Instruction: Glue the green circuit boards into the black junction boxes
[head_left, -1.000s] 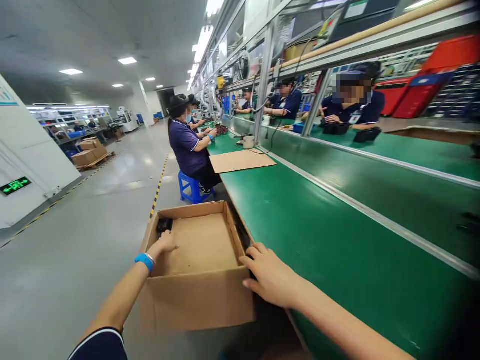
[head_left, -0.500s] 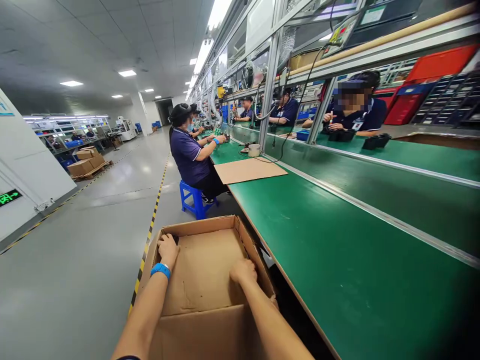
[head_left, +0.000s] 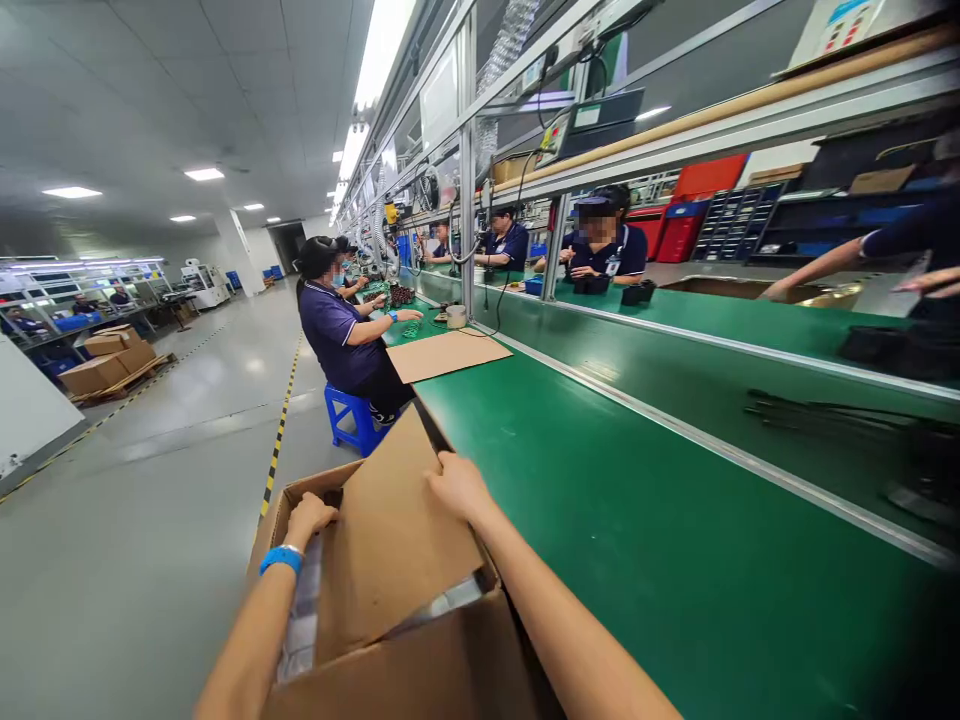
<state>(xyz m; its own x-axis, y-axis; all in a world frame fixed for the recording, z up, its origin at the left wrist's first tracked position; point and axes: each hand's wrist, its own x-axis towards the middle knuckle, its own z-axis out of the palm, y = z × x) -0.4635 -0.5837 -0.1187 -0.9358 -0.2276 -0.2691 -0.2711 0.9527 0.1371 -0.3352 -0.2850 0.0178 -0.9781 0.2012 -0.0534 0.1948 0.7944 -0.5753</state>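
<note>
A brown cardboard sheet [head_left: 405, 540] is tilted up inside the open carton [head_left: 442, 665], its right side raised. My right hand [head_left: 461, 487] is closed on the sheet's upper right edge. At the sheet's left edge, beside a dark gap in the carton's corner, my left hand [head_left: 309, 517] has its fingers curled against the cardboard; their tips are partly hidden. Below the sheet, pale whitish packed contents [head_left: 302, 620] show along the left side and near the front right; what they are I cannot make out. A blue band [head_left: 282, 560] is on my left wrist.
A long green workbench [head_left: 600, 520] runs along the right of the carton. A flat cardboard piece [head_left: 450, 355] lies on it farther on, near a tape roll [head_left: 456, 317]. One co-worker [head_left: 341, 320] sits on a blue stool [head_left: 352, 420] ahead; others work across the bench.
The sheet lay flat in the carton and is now lifted at its right side by my right hand, uncovering pale contents. The camera view has turned to the right.
</note>
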